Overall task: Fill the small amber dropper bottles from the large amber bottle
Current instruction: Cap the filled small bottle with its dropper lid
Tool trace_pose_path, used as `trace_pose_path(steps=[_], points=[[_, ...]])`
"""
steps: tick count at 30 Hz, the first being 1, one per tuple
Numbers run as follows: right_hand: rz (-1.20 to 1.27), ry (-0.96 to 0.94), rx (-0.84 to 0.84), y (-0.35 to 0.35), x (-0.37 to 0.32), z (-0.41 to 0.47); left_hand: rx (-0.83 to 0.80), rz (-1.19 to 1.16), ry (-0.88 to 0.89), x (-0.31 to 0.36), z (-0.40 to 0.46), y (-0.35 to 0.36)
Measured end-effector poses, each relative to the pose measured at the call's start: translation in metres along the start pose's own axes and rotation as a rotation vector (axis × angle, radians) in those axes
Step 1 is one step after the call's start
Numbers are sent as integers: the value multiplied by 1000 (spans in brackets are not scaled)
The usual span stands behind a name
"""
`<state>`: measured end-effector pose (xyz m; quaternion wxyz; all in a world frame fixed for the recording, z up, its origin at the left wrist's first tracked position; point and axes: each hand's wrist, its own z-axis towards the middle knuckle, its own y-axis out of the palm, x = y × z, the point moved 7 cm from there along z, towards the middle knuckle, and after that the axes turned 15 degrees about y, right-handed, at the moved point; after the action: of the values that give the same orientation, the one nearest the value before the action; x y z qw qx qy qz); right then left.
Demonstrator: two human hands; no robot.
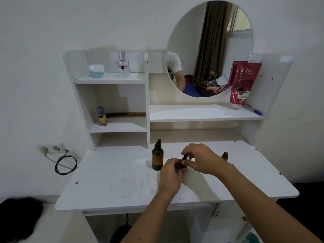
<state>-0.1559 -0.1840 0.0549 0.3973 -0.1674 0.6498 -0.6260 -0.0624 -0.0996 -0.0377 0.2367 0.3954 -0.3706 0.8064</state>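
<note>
So from my feed, both hands are bunched up together over the middle of the white vanity desk (108,183). My left hand (171,174) has its fingers curled round a small amber dropper bottle (182,165), which is mostly hidden, so I only catch the dark bit of it between the two hands. My right hand (201,158) is pinching the black dropper cap (184,157) on top of that bottle with fingertips and thumb. Can't tell if the cap is actually seated on the neck or lifted a touch, the fingers cover it. The large amber bottle (157,159) stands upright just to the left of my left hand, black dropper top on, not touched by either hand. A second small amber bottle (225,156) sits on the desk behind my right wrist, no cap on it as far as I can see. Up on the shelves there's a perfume bottle (123,64), a white jar (96,70) and a pink tube (242,83) leaning by the round mirror (209,32).
</note>
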Motion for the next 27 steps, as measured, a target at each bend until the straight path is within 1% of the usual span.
trace_pose_path(steps=[3,8,12,16,27], points=[[41,-10,-17,3,-2,-2,-1,18,-3,1,0,-1],[-40,36,73,7,-3,-1,-9,31,8,5,-1,-2],[19,1,8,5,-1,-3,0,12,23,7,-1,-4],[-44,2,-16,9,1,3,-1,35,-1,6,-1,-3],[52,84,91,17,5,-3,16,39,12,8,-2,-5]])
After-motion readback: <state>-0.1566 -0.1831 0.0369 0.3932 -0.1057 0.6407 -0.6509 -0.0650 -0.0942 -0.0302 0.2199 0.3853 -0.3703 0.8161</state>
